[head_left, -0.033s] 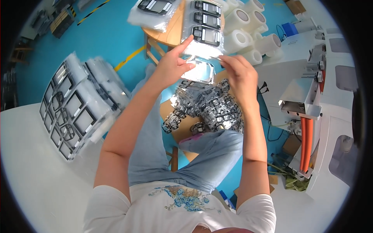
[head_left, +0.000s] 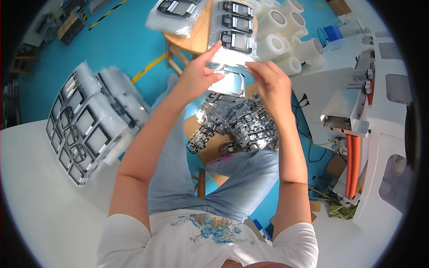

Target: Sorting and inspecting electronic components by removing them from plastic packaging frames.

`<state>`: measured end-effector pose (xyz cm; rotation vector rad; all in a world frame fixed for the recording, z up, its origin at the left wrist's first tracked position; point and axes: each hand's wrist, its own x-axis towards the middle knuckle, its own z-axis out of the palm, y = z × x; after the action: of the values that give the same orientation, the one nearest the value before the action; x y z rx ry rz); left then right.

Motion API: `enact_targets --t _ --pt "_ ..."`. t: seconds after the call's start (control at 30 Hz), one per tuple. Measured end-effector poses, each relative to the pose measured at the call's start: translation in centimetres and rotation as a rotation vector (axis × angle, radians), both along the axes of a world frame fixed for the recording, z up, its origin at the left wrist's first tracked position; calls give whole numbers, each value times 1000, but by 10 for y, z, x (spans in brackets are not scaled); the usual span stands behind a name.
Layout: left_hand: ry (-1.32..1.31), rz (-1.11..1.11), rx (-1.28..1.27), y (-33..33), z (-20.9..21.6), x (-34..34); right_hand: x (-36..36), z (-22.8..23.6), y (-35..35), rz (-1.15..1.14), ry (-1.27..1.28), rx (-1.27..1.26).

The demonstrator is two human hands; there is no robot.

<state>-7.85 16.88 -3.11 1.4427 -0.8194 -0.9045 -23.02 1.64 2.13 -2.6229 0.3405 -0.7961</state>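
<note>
A clear film strip with black-rimmed frame pieces (head_left: 237, 40) lies on a round wooden stool and bends down over its near edge. My left hand (head_left: 194, 80) holds the strip's left side, thumb over the film and index finger stretched along it. One black-rimmed piece (head_left: 232, 82) hangs just below, bright with glare. My right hand (head_left: 271, 85) is at the strip's right edge with thumb and fingers pinched; what they pinch is too small to make out. Beneath both hands is a tangled heap of small black-and-clear frame pieces (head_left: 254, 127).
Left, a thick stack of clear sheets with black frames (head_left: 87, 127) rests on a white table (head_left: 27, 178). Another bagged stack (head_left: 174, 18) shares the wooden stool (head_left: 196, 42). Several film rolls (head_left: 272, 47) stand behind, right. A white machine (head_left: 384, 147) with orange tubes (head_left: 352, 165) stands right.
My right hand has shifted slightly left, its fingertips coming nearer to the middle of the strip. My left hand stays almost where it was.
</note>
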Motion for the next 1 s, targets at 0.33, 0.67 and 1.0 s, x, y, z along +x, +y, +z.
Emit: enact_targets --t 0.33,0.67,1.0 --pt "129 -20 -4 -1 1 0 32 -14 4 88 113 -127" --pt "38 -36 51 2 9 0 -3 12 -4 -120 384 -476" --pt "475 -8 -334 18 15 -24 -49 27 6 95 183 930"
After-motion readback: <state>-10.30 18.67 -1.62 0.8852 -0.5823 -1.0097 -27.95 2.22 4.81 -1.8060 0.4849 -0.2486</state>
